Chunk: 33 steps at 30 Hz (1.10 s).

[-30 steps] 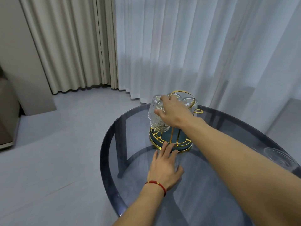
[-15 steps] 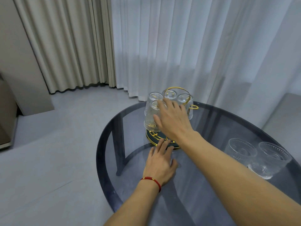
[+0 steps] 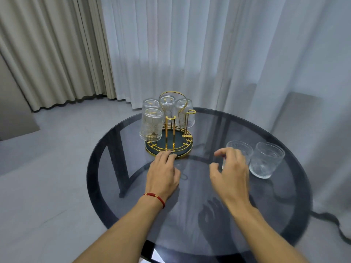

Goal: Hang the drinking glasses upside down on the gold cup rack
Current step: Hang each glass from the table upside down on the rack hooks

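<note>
Gold wire forms the cup rack, which stands on the far side of the round glass table with four glasses hanging mouth-down on its pegs, probably so they drain and stay dust-free. Two pegs at the front and right look bare. Two more glasses stand upright on the table to the right: the nearer glass is partly hidden behind the right hand, the farther glass just beside it. That hand is half open, fingers curled toward the nearer glass but holding nothing that I can make out. The left hand lies flat and empty, fingertips touching the rack's base, likely to steady it.
</note>
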Tool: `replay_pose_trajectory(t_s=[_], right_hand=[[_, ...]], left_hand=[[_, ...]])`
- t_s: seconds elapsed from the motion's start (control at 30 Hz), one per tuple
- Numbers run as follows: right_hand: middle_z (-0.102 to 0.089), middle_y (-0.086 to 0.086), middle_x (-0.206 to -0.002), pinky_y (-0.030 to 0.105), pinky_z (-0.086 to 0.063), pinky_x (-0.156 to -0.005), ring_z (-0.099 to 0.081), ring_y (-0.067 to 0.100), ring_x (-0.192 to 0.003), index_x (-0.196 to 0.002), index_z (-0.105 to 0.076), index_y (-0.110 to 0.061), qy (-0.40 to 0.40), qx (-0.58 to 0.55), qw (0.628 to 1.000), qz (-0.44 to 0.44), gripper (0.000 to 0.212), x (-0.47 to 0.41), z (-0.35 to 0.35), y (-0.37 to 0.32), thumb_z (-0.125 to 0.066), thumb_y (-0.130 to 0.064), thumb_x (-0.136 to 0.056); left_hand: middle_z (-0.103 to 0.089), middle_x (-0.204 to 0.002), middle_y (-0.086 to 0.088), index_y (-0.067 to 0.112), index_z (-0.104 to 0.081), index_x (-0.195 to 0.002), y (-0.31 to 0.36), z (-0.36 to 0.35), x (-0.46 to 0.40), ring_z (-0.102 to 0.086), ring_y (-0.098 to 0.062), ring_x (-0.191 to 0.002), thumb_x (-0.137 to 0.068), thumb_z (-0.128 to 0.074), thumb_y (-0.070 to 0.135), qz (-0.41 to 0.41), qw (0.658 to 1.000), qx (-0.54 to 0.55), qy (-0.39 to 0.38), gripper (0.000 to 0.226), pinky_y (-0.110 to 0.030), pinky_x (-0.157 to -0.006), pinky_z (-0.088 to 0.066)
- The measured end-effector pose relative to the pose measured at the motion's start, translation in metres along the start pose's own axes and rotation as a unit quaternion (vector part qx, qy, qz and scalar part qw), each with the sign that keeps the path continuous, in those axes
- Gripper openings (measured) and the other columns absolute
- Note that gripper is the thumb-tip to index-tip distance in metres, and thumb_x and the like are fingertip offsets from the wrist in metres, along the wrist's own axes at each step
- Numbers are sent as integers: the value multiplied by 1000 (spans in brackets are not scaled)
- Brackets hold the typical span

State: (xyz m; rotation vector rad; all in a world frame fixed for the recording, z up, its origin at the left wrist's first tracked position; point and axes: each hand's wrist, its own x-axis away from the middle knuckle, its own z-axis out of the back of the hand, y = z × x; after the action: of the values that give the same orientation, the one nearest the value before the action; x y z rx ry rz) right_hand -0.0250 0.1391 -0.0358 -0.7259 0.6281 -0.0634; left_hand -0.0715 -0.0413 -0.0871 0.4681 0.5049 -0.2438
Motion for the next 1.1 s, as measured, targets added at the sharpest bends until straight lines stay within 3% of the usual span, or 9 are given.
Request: replay_pose_trajectory(t_s=[0.17, 0.27, 0.5, 0.63, 0.73, 0.83, 0.9, 1.0, 1.1], right_hand=[[-67, -3, -88, 42, -50, -82, -64, 29, -93, -89, -61, -19, 6, -118, 961, -251, 9, -9, 22, 20, -58, -10, -86], [-70, 4, -102, 48, -52, -90, -64, 32, -101, -98, -61, -15, -22, -109, 941, -319, 10, -10, 29, 39, -57, -13, -90], [-66, 10, -123, 44, -51, -91, -63, 34, -108, -118, -56, -15, -81, -74, 935, -337, 24, -16, 46, 74, -56, -19, -95], [-65, 8, -121, 46, -53, -94, -63, 31, -108, -122, -55, -15, -110, -85, 936, -323, 27, -19, 49, 83, -56, -20, -95], [-63, 4, -110, 44, -55, -87, -65, 29, -98, -121, -53, -18, -127, -77, 944, -295, 27, -22, 51, 84, -54, -27, -96], [-66, 6, -107, 45, -55, -84, -66, 26, -91, -107, -56, -21, -139, -90, 948, -273, 35, -22, 45, 75, -39, -50, -96], [-69, 12, -103, 42, -58, -70, -71, 31, -80, -112, -58, -22, -179, -161, 923, -300, 54, -21, 34, 66, -28, -64, -95], [-74, 20, -89, 33, -54, -48, -70, 29, -60, -124, -61, -15, -242, -377, 815, -366, 69, -17, 16, 50, -27, -70, -101], [-73, 22, -84, 34, -56, -54, -69, 27, -65, -121, -68, -4, -246, -510, 733, -377, 71, -17, 5, 43, -37, -65, -102]], left_hand=[[-57, -131, -3, 13, -54, -133, 61, -7, -7, -47, -18, -124, -92, -60, 16, 4, 988, 156, -2, 42, -29, -105, -38], [-55, -136, -7, 11, -49, -138, 102, -20, -14, -50, -20, -126, -98, -55, 19, 18, 970, 242, -20, 42, -40, -109, -41], [-31, -157, -10, 16, -18, -155, 154, -56, -59, -33, -26, -141, -83, -72, 40, 60, 957, 251, -131, 94, -38, -114, -31], [-58, -133, -8, 16, -31, -149, 154, -65, -67, -53, -29, -124, -74, -74, 55, 79, 967, 209, -121, 95, -48, -102, -46], [-64, -115, 0, 17, -44, -141, 147, -58, -59, -61, -21, -107, -66, -75, 59, 113, 965, 226, -66, 92, -42, -92, -53], [-60, -110, 11, 25, -51, -132, 126, -41, -48, -60, -5, -98, -64, -77, 62, 171, 934, 313, -26, 82, -34, -86, -55], [-59, -117, 9, 29, -53, -123, 110, -27, -44, -59, -5, -102, -66, -78, 60, 210, 885, 415, -23, 71, -36, -80, -59], [-57, -127, -3, 25, -54, -118, 99, -12, -35, -59, -15, -111, -68, -77, 51, 253, 797, 546, -52, 60, -31, -69, -60], [-56, -131, 0, 27, -53, -123, 90, -6, -30, -55, -11, -116, -74, -70, 54, 226, 804, 545, -73, 58, -32, -78, -55]])
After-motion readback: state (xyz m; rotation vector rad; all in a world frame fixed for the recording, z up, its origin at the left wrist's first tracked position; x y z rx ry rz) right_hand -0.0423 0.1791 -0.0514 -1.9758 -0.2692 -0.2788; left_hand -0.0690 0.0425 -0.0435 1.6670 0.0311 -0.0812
